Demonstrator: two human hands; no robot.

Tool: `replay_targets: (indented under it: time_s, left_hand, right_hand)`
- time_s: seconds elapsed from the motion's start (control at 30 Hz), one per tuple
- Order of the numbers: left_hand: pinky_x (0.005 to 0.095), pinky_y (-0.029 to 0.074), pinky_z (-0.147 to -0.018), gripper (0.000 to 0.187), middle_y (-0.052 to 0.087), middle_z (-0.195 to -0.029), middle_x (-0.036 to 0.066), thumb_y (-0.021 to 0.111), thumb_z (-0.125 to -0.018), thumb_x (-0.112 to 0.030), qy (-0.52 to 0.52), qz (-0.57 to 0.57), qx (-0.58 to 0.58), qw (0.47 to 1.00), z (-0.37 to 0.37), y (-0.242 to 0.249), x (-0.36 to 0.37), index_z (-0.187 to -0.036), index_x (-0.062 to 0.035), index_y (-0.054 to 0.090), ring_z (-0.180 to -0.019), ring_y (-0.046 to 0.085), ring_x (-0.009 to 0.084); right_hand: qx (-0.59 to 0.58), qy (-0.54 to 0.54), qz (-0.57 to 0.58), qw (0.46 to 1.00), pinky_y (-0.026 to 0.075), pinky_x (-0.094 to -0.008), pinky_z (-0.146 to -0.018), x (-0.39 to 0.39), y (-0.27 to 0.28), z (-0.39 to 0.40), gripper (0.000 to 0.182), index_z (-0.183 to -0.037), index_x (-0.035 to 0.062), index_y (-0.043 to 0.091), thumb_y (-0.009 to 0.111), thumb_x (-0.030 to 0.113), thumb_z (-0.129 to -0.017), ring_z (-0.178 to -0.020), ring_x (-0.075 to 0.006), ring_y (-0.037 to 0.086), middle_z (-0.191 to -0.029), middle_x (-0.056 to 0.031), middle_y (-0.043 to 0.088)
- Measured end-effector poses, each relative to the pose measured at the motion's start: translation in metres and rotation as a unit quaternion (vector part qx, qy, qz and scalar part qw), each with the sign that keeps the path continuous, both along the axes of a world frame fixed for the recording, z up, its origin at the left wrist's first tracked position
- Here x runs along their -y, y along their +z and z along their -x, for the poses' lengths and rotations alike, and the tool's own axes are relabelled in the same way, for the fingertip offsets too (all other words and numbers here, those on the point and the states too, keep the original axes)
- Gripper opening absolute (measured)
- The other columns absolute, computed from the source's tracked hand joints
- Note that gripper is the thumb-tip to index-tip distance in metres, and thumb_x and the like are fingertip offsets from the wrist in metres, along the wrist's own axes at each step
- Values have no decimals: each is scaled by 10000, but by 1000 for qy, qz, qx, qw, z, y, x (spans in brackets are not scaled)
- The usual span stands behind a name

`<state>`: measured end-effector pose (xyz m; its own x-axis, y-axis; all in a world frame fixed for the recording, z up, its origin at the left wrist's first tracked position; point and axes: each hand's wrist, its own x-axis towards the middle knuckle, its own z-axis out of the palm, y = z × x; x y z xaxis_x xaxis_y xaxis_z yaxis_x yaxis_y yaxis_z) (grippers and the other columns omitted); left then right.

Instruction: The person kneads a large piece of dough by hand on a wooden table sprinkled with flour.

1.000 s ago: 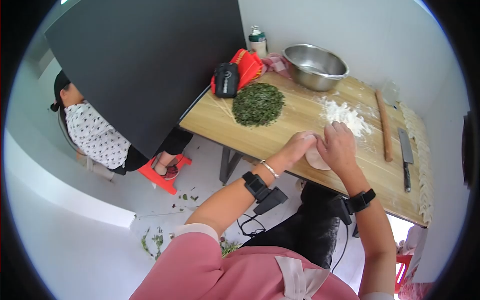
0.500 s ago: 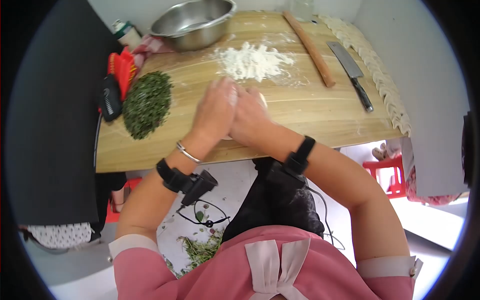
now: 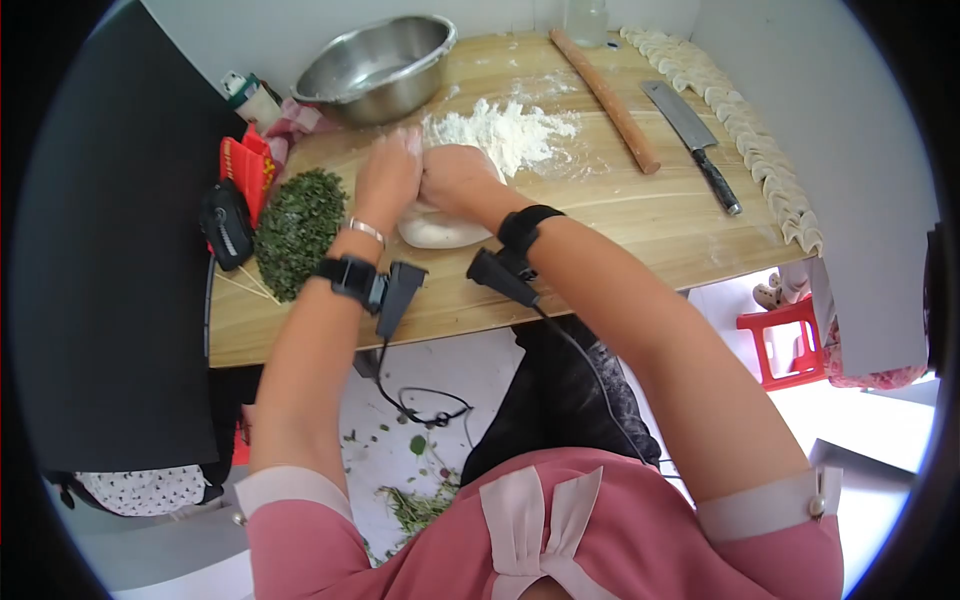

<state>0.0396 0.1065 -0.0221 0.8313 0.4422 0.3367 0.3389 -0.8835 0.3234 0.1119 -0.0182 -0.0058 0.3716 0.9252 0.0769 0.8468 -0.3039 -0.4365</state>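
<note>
A smooth, pale lump of dough (image 3: 440,232) lies on the wooden board, in front of and partly under my hands. My right hand (image 3: 458,178) is curled like a fist at the dough's far edge; its fingertips are hidden behind the knuckles. Close against it, my left hand (image 3: 388,178) reaches past the dough's left side, its flour-whitened fingers smeared by motion. A heap of loose white flour (image 3: 515,132) spreads just beyond both hands.
Chopped greens (image 3: 300,230) are piled on the left, beside a black pouch (image 3: 228,225) and a red packet (image 3: 244,172). Behind stands a steel basin (image 3: 380,75). Rightward lie a rolling pin (image 3: 607,102), a cleaver (image 3: 690,130) and a row of dumplings (image 3: 750,140) along the board (image 3: 640,235).
My hands have moved left and slightly apart from each other, exposing much more of the dough. The view has shifted a little, so the board sits lower.
</note>
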Motion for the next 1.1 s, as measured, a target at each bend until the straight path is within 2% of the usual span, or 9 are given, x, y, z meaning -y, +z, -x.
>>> replay_targets:
  time_s: [0.13, 0.2, 0.3, 0.4, 0.57, 0.63, 0.73, 1.03, 1.1]
  left_hand:
    - [497, 502, -733, 452, 641, -958, 263, 345, -1022, -345, -25, -17, -37, 999, 54, -3, 19, -1006, 34, 591, -854, 629, 405]
    - [396, 527, -651, 478, 658, -903, 167, 362, -1022, -398, 89, 367, -42, 925, 70, 5, 43, -1024, 19, 598, -766, 644, 270]
    - [314, 521, -620, 492, 642, -874, 91, 378, -1017, -434, 67, 486, 52, 870, 71, 9, 62, -1053, 1, 606, -735, 613, 168]
    - [307, 505, -690, 526, 633, -900, 55, 389, -994, -535, 19, 510, 5, 860, 66, 8, 58, -1079, -65, 610, -773, 593, 146]
    - [309, 500, -691, 556, 627, -891, 51, 388, -988, -553, 51, 530, -11, 847, 60, 8, 56, -1092, -49, 602, -766, 592, 157]
    - [312, 497, -689, 567, 626, -886, 49, 386, -987, -560, 66, 534, 0, 843, 58, 7, 51, -1098, -47, 600, -763, 591, 162]
    - [341, 500, -601, 610, 650, -864, 117, 375, -986, -544, 68, 485, 16, 872, 55, 2, 36, -1036, 10, 625, -769, 625, 175]
    - [373, 454, -813, 513, 674, -921, 140, 349, -1028, -391, -80, 255, 39, 963, 19, -8, 22, -964, 34, 629, -874, 607, 238]
    - [380, 457, -813, 495, 683, -953, 136, 342, -1029, -368, -49, 435, 14, 899, 29, -9, 13, -1009, 31, 635, -903, 627, 228]
  right_hand:
    - [5, 13, -54, 998, 492, -461, -879, 29, -3, -20, 388, -1010, 36, 682, 505, 361, -892, -983, -376, 644, -965, -188, 695]
    - [13, -8, -14, 1000, 491, -461, -884, 51, -1, -14, 394, -1023, 20, 673, 511, 355, -895, -982, -376, 644, -975, -202, 689]
    - [18, -29, 46, 998, 492, -454, -891, 79, 10, -1, 427, -1033, -20, 659, 494, 356, -917, -1001, -374, 637, -1019, -237, 672]
    - [13, 15, 133, 991, 500, -446, -879, 96, 21, 8, 445, -1048, -7, 663, 486, 384, -930, -1018, -360, 637, -1049, -227, 670]
    - [144, -13, -114, 983, 503, -437, -870, 70, -1, 30, 470, -1056, 26, 676, 467, 433, -945, -966, -351, 637, -957, -191, 678]
    - [115, 39, -82, 989, 462, -447, -887, 57, -8, 30, 454, -1046, -11, 617, 474, 408, -948, -1012, -341, 564, -983, -196, 596]
    - [125, 96, -18, 987, 482, -437, -848, 36, -18, 23, 415, -1019, 12, 635, 480, 390, -945, -966, -335, 587, -940, -184, 613]
    - [128, 32, -49, 990, 508, -483, -687, -1, -30, -11, 379, -740, 43, 682, 485, 310, -922, -728, -376, 644, -743, -166, 674]
    - [114, 0, -46, 992, 508, -481, -700, -4, -27, -9, 437, -744, 39, 685, 449, 349, -941, -749, -377, 648, -759, -167, 679]
